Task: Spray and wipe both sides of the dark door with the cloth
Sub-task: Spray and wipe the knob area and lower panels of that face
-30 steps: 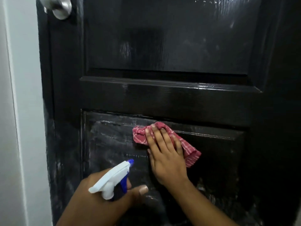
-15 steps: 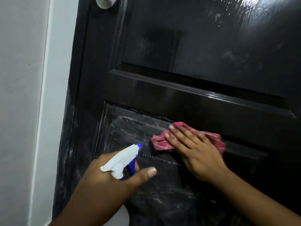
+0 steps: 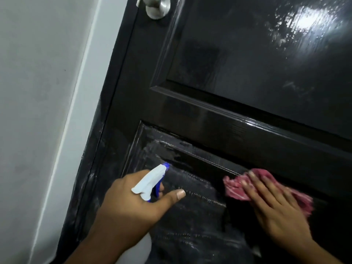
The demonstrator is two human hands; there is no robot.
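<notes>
Fingers [image 3: 263,187] slightly spread, flat on red cloth [image 3: 234,188] | right hand [image 3: 280,212] presses it to dark door [image 3: 247,73] | left hand [image 3: 133,204] grips spray bottle [image 3: 150,185]

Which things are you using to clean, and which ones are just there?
For the job:
door, wet and streaky
spray bottle, gripped by the left hand
cloth, pressed on the door under the flat right hand

Just there:
knob at the top
wall beside the door
</notes>
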